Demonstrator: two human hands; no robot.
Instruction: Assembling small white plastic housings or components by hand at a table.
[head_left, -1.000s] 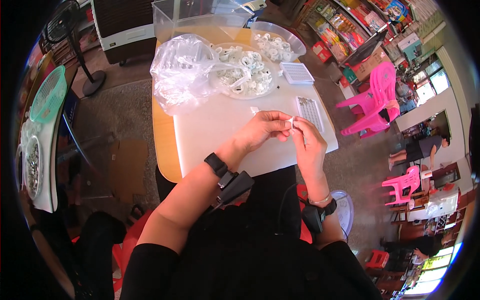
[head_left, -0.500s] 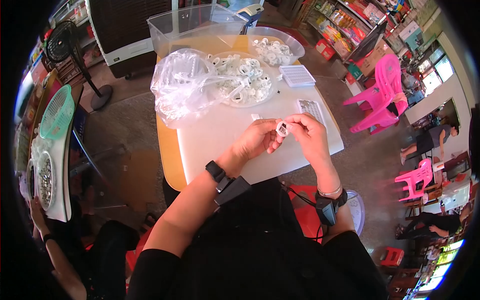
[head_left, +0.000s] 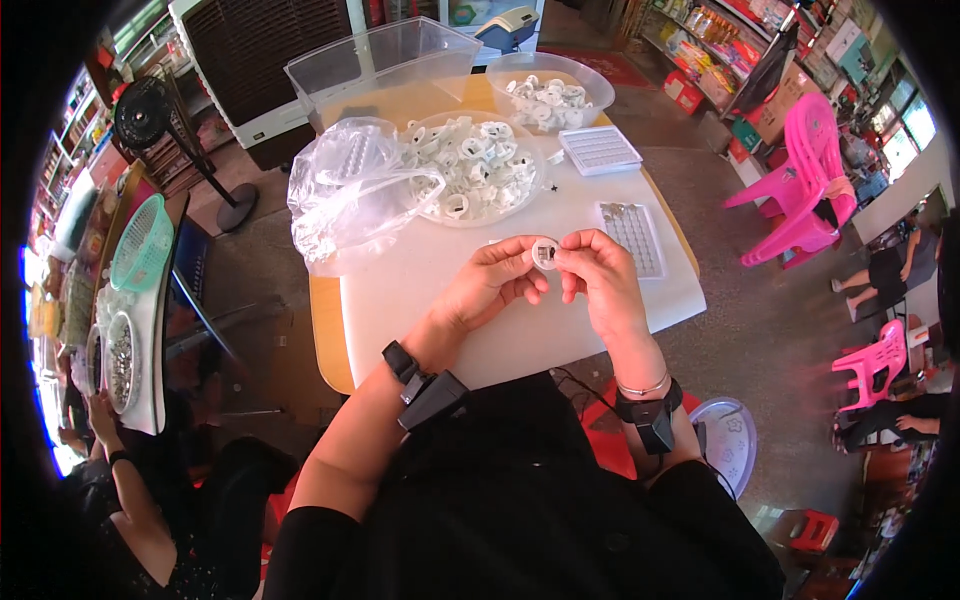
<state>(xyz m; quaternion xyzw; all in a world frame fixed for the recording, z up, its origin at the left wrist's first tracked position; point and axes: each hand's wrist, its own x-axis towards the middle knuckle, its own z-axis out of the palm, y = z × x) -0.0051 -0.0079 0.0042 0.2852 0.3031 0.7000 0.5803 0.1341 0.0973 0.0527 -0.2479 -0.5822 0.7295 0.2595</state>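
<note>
The table [head_left: 328,340] shows a strip of bare wood along its left edge and a narrower one on the right. A white sheet [head_left: 400,310] covers the rest of its near part; its surface shows from the bag and bowls down to the near edge, with room on both sides of the forearms. A clear bin [head_left: 335,85] stands at the far left, and the bag [head_left: 340,190] slumps just below it, close to the left edge. Against the bag sits the big bowl [head_left: 541,180], heaped with white parts [head_left: 480,160]; the small bowl [head_left: 600,98] is at the far right corner. The left hand [head_left: 490,283] and right hand [head_left: 603,280] meet over the sheet, thumbs and forefingers pinched, the other fingers loosely curled. One tray [head_left: 605,168] lies below the small bowl, near the right edge; a second tray [head_left: 655,240] lies just beyond the right hand. Between the fingertips, above the sheet, both hands hold a round white piece [head_left: 544,254].
</note>
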